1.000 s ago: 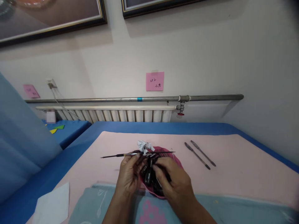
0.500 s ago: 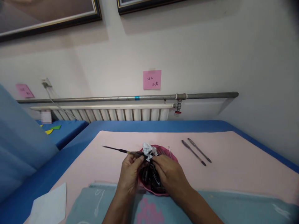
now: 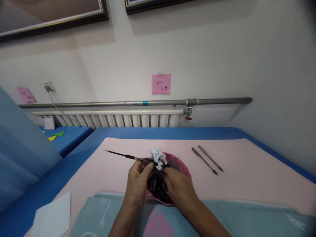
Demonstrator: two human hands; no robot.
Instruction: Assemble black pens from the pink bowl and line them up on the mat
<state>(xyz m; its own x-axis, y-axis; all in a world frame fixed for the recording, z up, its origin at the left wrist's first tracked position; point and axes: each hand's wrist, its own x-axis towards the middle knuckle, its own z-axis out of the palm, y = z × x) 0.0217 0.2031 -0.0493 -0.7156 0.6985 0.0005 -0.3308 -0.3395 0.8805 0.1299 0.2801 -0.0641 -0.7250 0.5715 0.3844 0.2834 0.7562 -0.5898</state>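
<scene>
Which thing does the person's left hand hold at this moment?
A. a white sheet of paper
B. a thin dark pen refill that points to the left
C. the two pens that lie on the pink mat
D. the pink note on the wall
B: the left hand pinches a thin dark pen refill whose tip points left, over the pink mat.

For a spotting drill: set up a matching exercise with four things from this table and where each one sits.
Things:
1. thin dark pen refill
2. crumpled white paper
3. two dark pens
4. white sheet

Places:
A. near left corner of the table
B. on the pink mat, right of the dish
C. pinched in the left hand, pointing left
D. at the far rim of the pink dish

Pairs: 1-C, 2-D, 3-B, 4-A
</scene>
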